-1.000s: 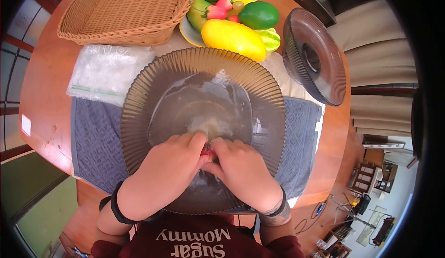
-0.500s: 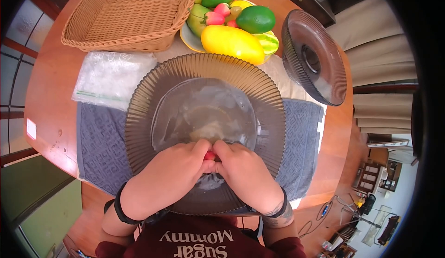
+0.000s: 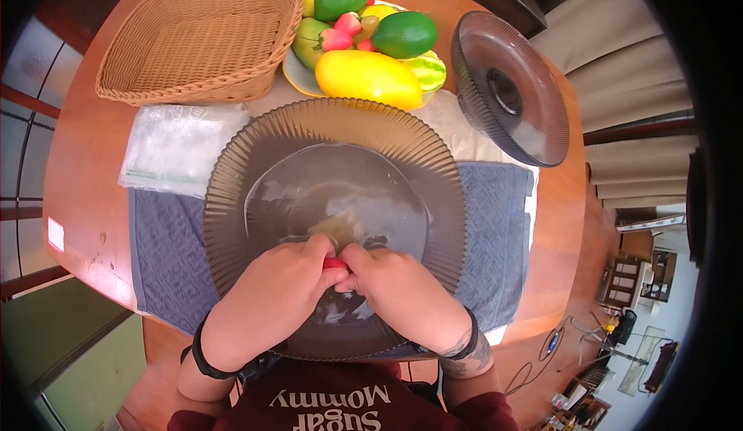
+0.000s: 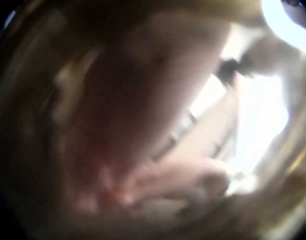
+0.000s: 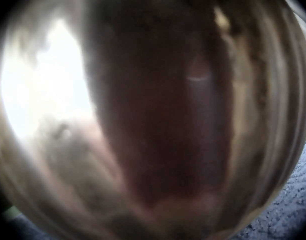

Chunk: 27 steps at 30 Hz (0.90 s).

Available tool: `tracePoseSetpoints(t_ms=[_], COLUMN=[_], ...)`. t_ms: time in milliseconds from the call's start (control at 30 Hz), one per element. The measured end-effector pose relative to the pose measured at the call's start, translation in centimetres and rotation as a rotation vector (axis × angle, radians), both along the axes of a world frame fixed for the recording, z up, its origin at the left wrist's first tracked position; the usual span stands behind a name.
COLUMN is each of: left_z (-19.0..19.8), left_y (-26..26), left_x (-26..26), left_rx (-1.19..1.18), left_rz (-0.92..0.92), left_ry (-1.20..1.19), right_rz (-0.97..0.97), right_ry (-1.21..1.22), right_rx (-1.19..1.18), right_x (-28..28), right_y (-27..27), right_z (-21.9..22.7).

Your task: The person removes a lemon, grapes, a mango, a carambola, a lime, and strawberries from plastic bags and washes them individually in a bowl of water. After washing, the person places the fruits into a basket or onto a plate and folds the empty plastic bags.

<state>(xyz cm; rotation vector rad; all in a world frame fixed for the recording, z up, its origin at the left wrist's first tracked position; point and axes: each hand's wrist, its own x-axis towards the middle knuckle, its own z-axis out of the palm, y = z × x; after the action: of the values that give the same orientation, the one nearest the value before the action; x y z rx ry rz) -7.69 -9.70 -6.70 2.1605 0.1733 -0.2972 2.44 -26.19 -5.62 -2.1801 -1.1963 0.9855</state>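
In the head view a large ribbed smoky-glass bowl (image 3: pixel 232 191) stands in front of me with water in it. Both hands meet low over its near side. My left hand (image 3: pixel 282 280) curls its fingers and thumb round a small, smooth red thing (image 3: pixel 334 263), mostly hidden by fingers; I cannot tell its kind. My right hand (image 3: pixel 398 284) grips it from the other side, fingertips against those of the left. The left wrist view is blurred, with a reddish patch (image 4: pixel 110 192) by the fingertips. Brown glass and a dark hand shape fill the right wrist view.
Under the bowl lies a blue-grey towel (image 3: pixel 495 237). Beyond stand a wicker basket (image 3: pixel 201 36), a plate (image 3: pixel 298 76) heaped with fruit including a yellow melon (image 3: pixel 368 79), and a second glass bowl (image 3: pixel 534 67), tilted, at right. A clear zip bag (image 3: pixel 182 145) lies left.
The hands stay together over the bowl and shift their fingers on the red thing, which shows more now. The head view has tilted slightly, and the water looks calmer.
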Motion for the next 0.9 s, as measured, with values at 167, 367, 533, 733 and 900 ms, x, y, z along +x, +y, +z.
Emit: tracePoseSetpoints(t_ms=[167,367,533,733,900], left_z=[0.2,1.1,1.0,0.7,0.5], left_y=[0.0,0.1,0.3,0.2,0.1], left_x=[0.0,0.6,0.6,0.4,0.3], left_rx=[0.018,-0.056,-0.123,-0.110,-0.091], left_rz=[0.062,0.108,0.119,0.106,0.112], left_ry=[0.003,0.071,0.066,0.025,-0.011], right_rz=[0.012,0.002,-0.010,0.014,0.037], right_ry=[0.013,-0.110,-0.105,-0.021,-0.051], right_rx=[0.008,0.093,0.097,0.080,0.066], right_x=[0.0,0.0,0.0,0.3,0.1], right_y=[0.0,0.1,0.2,0.1,0.0], right_z=[0.1,-0.4,-0.3,-0.3,-0.3])
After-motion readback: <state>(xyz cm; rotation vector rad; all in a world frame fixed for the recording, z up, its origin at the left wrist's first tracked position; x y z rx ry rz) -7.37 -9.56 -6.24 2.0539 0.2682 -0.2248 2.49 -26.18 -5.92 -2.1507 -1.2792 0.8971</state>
